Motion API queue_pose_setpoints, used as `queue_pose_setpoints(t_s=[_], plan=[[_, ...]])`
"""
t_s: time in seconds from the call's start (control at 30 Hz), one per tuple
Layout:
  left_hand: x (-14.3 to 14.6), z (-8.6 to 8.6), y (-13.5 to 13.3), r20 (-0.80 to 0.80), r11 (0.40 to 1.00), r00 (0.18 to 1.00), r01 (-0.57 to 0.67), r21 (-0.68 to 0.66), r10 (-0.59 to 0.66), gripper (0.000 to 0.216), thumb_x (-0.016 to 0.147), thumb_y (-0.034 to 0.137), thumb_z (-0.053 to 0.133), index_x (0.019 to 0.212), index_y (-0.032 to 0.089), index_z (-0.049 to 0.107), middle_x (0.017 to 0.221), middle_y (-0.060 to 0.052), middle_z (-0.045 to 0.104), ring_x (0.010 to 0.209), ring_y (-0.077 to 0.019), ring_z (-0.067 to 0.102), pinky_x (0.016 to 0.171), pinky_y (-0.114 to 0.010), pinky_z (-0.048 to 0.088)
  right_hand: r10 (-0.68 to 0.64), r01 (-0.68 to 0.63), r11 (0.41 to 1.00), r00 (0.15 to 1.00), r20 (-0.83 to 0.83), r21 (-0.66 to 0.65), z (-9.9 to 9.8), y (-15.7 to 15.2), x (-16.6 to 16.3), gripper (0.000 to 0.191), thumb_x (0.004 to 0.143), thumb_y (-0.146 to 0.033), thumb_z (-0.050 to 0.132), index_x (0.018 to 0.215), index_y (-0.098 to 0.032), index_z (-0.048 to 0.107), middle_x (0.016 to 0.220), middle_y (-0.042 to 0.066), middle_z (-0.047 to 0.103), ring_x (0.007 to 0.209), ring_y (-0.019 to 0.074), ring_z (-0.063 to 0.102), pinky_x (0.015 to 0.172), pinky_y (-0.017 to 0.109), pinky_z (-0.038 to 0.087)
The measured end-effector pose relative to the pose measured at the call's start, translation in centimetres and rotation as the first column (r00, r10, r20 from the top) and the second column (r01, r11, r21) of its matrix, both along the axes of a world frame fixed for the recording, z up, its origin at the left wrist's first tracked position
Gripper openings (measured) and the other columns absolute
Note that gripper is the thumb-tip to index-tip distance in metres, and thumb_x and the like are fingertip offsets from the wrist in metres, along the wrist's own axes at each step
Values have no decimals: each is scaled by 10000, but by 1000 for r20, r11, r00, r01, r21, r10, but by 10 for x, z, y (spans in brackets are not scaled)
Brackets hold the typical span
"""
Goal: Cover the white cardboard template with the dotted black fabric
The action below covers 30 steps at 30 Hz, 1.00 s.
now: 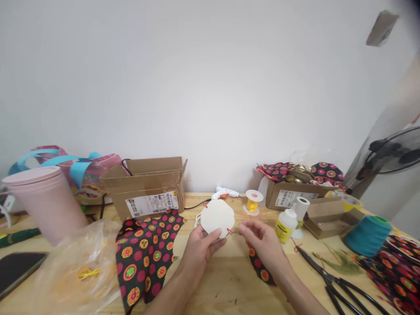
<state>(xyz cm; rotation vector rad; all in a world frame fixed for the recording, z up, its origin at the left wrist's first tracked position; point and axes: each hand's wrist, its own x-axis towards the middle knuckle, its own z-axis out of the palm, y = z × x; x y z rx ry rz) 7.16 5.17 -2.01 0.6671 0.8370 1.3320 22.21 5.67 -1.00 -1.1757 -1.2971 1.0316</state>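
Note:
My left hand [199, 246] is closed on the lower edge of a cream scalloped card shape [217, 216], holding it upright above the wooden table [223, 284]. A short red thread sticks out at the card's right edge. My right hand [260, 240] hovers just to the right of it with the fingers pinched together near that thread; what they hold is too small to make out. A strip of black fabric with pink and yellow circles [259, 269] lies under my right wrist. A larger piece of the same fabric [144, 256] lies to the left of my left forearm.
Behind the card lie a white glue gun [226, 192], a spool of yellow cord [252, 202] and a glue bottle [285, 225]. An open cardboard box [147, 188] stands left, a pink bin [46, 203] farther left. Black scissors [331, 280] and a teal thread cone [367, 236] sit right.

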Motion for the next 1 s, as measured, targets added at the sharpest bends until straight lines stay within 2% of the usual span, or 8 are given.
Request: queue_pose_setpoints(t_s=[0.1,0.37,0.53,0.73,0.87,1.0], plan=[[1,0,-1,8,1000,1000,10,16,-10,361,659,83,642,1003,151,554,993,-84,642,818,-149,602,668,-238,514,82,-82,997,997,12,-4,-3,-2,-10,234,578,-368,678,620,-138,657,545,5,601,481,105,465,468,213,355],[1,1,-4,-12,1000,1000,14,12,-14,334,646,93,658,965,142,573,951,-79,654,788,-143,603,649,-229,516,111,-111,994,994,-13,3,-3,-3,-12,213,621,-352,645,612,-140,666,529,-7,593,475,95,449,475,205,359],[2,0,-3,-38,1000,999,23,11,-23,390,620,107,682,992,139,568,936,-86,660,782,-158,609,645,-244,520,104,-104,995,994,-20,-3,0,-3,-13,204,617,-354,638,582,-154,661,521,-13,588,471,98,456,485,208,371],[4,-2,-3,-68,999,997,21,33,-18,432,599,159,707,1009,150,571,958,-86,657,845,-180,599,671,-255,515,78,-78,997,997,-7,-1,-9,1,-11,182,621,-322,626,622,-145,665,559,7,618,486,108,477,484,215,374],[5,-4,-1,-86,1000,996,-1,26,3,428,529,178,748,930,137,604,928,-85,669,813,-189,607,638,-263,524,50,-50,999,999,11,8,-16,4,-11,183,607,-308,629,617,-127,653,568,26,628,483,113,481,477,221,364],[6,-4,-1,-97,1000,995,-10,9,11,394,485,176,766,849,126,624,859,-70,687,755,-175,616,607,-246,526,19,-19,1000,999,33,11,-18,6,-12,170,582,-288,631,524,-129,606,469,-11,558,434,93,425,433,207,310]])
